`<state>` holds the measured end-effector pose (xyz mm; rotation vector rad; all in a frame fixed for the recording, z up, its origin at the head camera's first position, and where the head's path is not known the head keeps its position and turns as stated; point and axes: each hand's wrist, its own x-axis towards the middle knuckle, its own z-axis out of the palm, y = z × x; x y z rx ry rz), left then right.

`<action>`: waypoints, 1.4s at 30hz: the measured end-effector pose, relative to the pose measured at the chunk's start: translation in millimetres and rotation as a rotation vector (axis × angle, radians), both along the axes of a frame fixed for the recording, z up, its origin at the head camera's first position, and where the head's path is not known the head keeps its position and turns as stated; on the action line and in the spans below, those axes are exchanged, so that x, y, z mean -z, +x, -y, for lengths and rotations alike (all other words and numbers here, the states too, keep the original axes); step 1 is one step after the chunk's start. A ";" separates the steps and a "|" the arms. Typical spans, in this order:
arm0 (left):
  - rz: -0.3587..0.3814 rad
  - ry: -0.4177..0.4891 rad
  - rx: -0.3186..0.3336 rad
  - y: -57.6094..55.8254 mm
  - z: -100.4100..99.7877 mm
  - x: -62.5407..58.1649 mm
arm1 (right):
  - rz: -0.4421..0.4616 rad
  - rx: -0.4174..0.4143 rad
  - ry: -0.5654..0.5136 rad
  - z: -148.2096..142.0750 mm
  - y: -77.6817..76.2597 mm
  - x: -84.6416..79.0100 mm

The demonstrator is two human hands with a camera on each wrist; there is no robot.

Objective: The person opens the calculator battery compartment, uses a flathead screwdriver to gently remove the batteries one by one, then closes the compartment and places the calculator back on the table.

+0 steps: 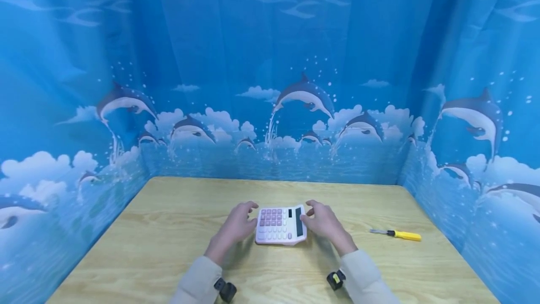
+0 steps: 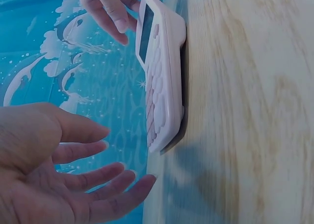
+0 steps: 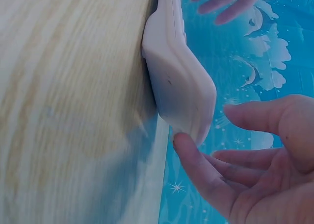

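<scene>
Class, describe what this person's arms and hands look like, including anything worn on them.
Both sleeves are pale greyish and look plain. Near the end of each sits a small, blocky black device; the right device shows a yellow patch. The left hand and right hand wear no gloves.

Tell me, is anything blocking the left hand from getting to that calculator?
Nothing visible is. Between the left hand and the calculator there is only an open gap, clearest in the left wrist view. The yellow-handled tool lies off to the right, beyond the right hand, out of the way.
</scene>
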<state>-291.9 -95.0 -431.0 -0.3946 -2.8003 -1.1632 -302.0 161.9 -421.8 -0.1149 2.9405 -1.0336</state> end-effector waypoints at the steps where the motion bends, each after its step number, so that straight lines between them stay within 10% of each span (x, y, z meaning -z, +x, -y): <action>1: 0.003 0.003 -0.001 0.0 -0.8 -0.1 | 0.003 0.001 -0.007 0.7 -0.5 0.1; 42: 0.249 0.149 -0.016 2.7 -8.5 0.7 | 0.077 -0.036 -0.258 8.9 4.8 1.9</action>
